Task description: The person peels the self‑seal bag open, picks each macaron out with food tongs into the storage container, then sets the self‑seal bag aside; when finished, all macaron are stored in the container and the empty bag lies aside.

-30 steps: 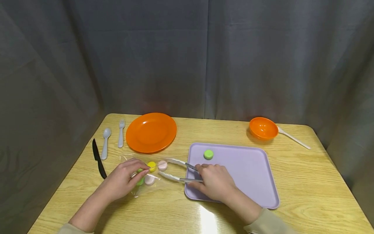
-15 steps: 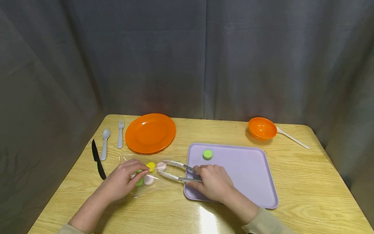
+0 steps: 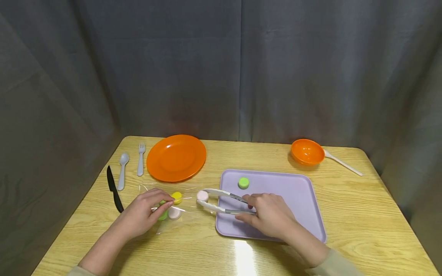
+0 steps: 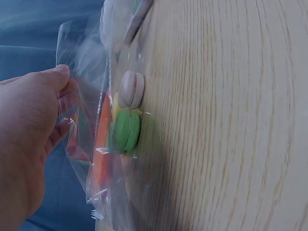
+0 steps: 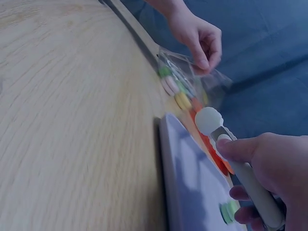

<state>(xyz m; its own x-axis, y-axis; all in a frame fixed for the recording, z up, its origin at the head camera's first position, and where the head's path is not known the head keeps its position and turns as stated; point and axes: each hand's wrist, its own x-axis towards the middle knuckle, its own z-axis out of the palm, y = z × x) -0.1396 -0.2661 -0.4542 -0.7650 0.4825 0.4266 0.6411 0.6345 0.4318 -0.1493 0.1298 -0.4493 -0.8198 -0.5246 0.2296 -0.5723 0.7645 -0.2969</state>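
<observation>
The tongs (image 3: 221, 202) have drawn back toward the tray (image 3: 304, 214), a pink macaron (image 3: 202, 196) clamped in their tips — right hand (image 3: 271, 214) fingers curled round them. Left hand (image 3: 146, 212) fingers pinch the bag (image 3: 172, 211) open on the counter (image 3: 362, 214), steadying it. No writing readable.

no readable text or labels anywhere
</observation>
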